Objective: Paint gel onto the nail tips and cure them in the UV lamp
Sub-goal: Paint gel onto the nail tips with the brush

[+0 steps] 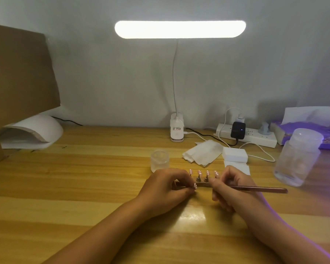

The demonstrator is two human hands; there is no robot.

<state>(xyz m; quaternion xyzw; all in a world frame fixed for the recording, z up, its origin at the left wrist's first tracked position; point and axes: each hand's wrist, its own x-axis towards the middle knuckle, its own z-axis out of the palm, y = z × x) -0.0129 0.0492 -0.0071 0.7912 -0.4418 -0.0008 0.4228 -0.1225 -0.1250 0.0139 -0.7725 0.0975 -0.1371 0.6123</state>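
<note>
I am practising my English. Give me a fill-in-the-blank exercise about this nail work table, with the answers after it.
1. The left hand pinches a nail tip, and the right hand holds a ____.
2. The UV lamp stands at the far ____ side of the table.
3. The desk lamp is switched ____.
4. The tissue box is ____.

Missing words: brush; left; on; purple.
</note>
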